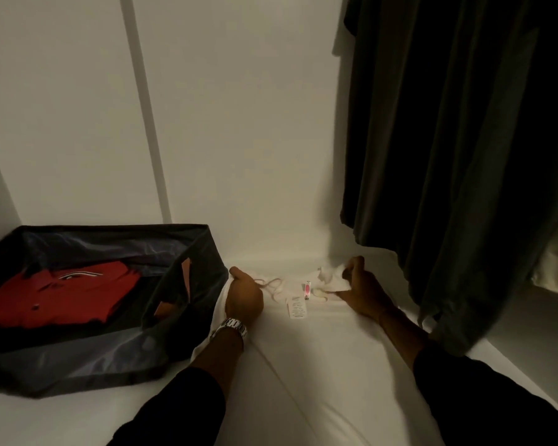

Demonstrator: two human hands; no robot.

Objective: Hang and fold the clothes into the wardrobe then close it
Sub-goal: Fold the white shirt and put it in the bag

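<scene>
The left hand [243,297] and right hand [361,289] each pinch a far corner of a white garment [319,342] lying flat on the wardrobe shelf [45,420]. A dark fabric bin [161,310] holding a folded red shirt [65,294] sits just left; dark clothes [458,140] hang at right.

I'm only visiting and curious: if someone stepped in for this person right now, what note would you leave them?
Left hand grips the left edge of the white cloth garment lying flat on the white wardrobe shelf; right hand pinches its top right corner.
A folded red shirt lies in the dark fabric bin; dark garments hang on the right.
Left: fold and store the white garment, then close the wardrobe.
</scene>
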